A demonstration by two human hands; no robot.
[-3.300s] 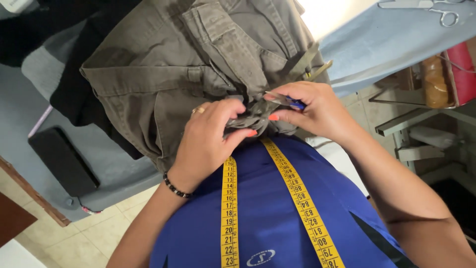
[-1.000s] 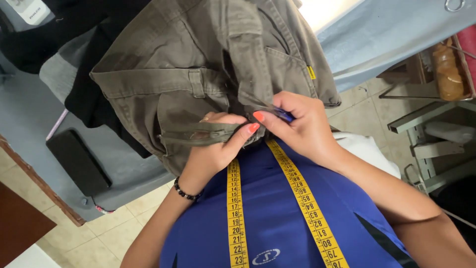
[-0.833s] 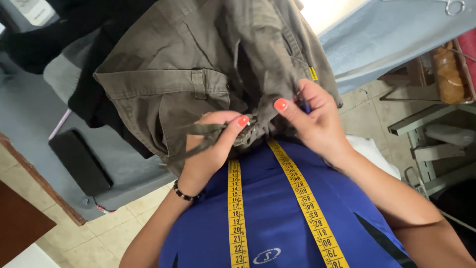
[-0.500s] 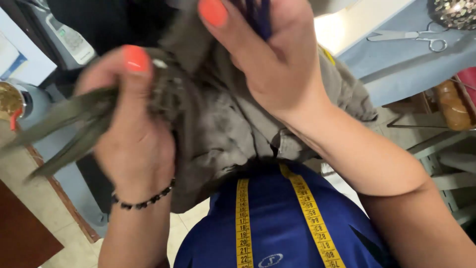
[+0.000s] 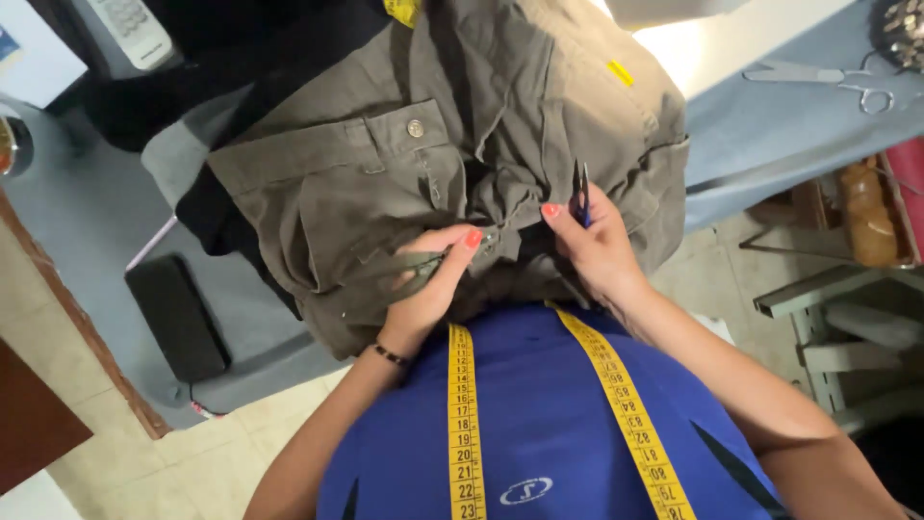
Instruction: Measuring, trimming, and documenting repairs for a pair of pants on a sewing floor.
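Head view: the left hand (image 5: 423, 289) is closed in a pinch on a narrow strip or fold of the olive-grey trousers (image 5: 462, 164), thumb and painted fingertips pressed together at a seam near the fly. Just to its right, the right hand (image 5: 592, 241) is closed around a small dark-handled cutting tool (image 5: 581, 183), whose tip is held upright against the cloth; whether it is a seam ripper or small snips cannot be told. The trousers are bunched between both hands, with the buttoned waistband spread up and to the left of the left hand. Some of the seam appears to be opened already, judging by the loose strip, while most of the garment looks untouched. Below the hands, a yellow measuring tape (image 5: 464, 414) is draped over the blue shirt. Farther off to the upper right, scissors (image 5: 828, 82) are lying on the blue-grey table (image 5: 770, 144).
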